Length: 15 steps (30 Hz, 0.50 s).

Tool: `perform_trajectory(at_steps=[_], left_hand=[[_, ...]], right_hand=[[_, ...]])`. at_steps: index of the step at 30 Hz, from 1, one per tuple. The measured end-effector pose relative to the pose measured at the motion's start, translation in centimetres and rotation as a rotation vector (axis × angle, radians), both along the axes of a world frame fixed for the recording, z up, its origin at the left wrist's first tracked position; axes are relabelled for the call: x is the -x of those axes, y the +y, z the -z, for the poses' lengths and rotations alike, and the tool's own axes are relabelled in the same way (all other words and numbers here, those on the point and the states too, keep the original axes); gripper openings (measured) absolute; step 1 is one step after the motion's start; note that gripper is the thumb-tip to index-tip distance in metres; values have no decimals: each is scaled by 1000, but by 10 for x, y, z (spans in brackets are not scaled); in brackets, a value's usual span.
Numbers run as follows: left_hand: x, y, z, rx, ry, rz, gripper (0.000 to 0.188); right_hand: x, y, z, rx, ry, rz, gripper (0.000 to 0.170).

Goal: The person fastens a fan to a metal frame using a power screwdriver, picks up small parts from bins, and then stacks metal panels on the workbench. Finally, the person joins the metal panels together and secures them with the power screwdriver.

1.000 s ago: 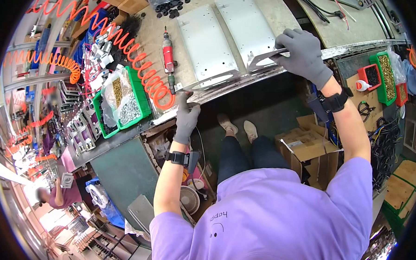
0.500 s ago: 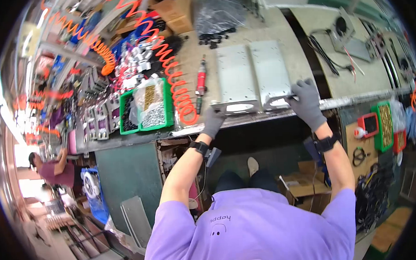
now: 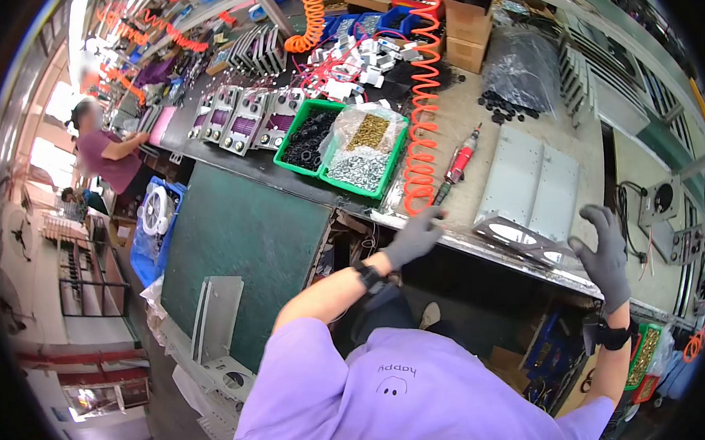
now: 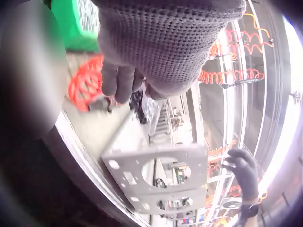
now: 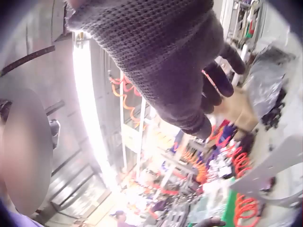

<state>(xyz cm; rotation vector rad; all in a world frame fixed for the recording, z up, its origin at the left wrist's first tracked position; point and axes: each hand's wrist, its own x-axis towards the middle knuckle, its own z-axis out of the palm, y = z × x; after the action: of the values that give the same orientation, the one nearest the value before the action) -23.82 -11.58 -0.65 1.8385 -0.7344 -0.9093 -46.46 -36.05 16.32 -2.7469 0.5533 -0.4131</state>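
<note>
Two pale metal panels lie side by side, close together, on the bench, their flanges with large oval holes facing the bench's front edge. The left hand, in a grey glove, is over the front edge near the lower end of a red power screwdriver; no grip on it shows. The right hand is raised to the right of the panels, fingers spread and holding nothing. In the left wrist view a flange with a round opening stands beyond the left hand.
Green bins of screws and a coiled orange hose are left of the screwdriver. Black caps and a plastic bag lie behind the panels. Another person stands at far left.
Both hands have come away from the panels, which now lie closer together. The right hand has lifted off with its fingers spread. The head view has swung to the left.
</note>
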Motion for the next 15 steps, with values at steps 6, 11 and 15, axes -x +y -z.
perform_trajectory(at_steps=[6,11,15], left_hand=[[-151,119,-14,36,-502,-503,20],[-271,173,7,-148,-591,-609,20],[-328,175,14,-168,-812,-413,23]], right_hand=[[-192,87,-18,-464,-48,-529,25],[-381,182,76,-432,-114,-825,23],[-491,230,153,-287,191,-699,26]])
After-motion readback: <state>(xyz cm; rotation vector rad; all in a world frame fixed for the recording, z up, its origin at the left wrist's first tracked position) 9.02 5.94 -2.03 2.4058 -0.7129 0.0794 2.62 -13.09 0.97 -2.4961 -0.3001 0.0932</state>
